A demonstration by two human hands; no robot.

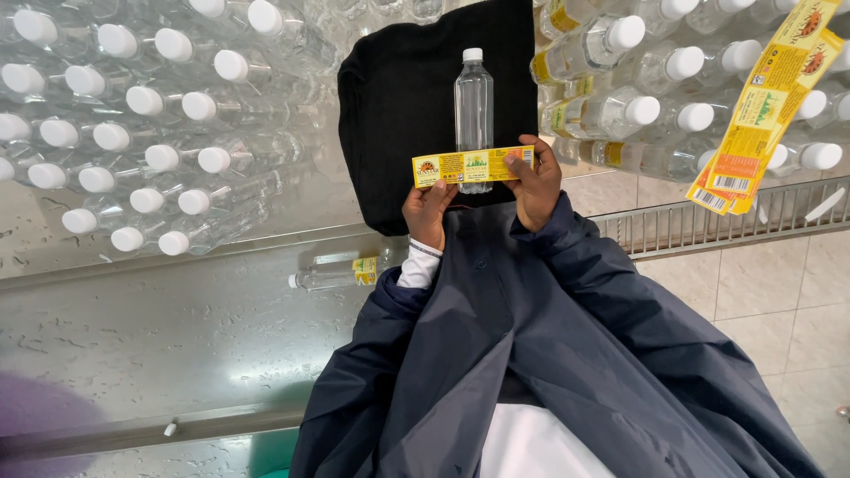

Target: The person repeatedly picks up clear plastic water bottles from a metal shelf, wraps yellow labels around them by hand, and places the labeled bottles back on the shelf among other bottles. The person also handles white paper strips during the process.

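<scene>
Both the left hand point(428, 211) and right hand point(535, 184) pinch a yellow label point(474, 165) taut across the clear bottle point(474, 111), squaring it for wrapping.

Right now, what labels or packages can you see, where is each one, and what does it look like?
Label strip: held flat between left hand and right hand, across a clear bottle; yellow rectangle.
Loose label strips: upper right, hanging; yellow-orange.
Labelled bottles: right pile; yellow bands.
Lying bottle: steel table; yellow band.

Unlabelled capped bottles point(133, 106) crowd the wet steel table point(177, 336); labelled bottles point(620, 80) and label strips point(761, 115) lie opposite
</scene>
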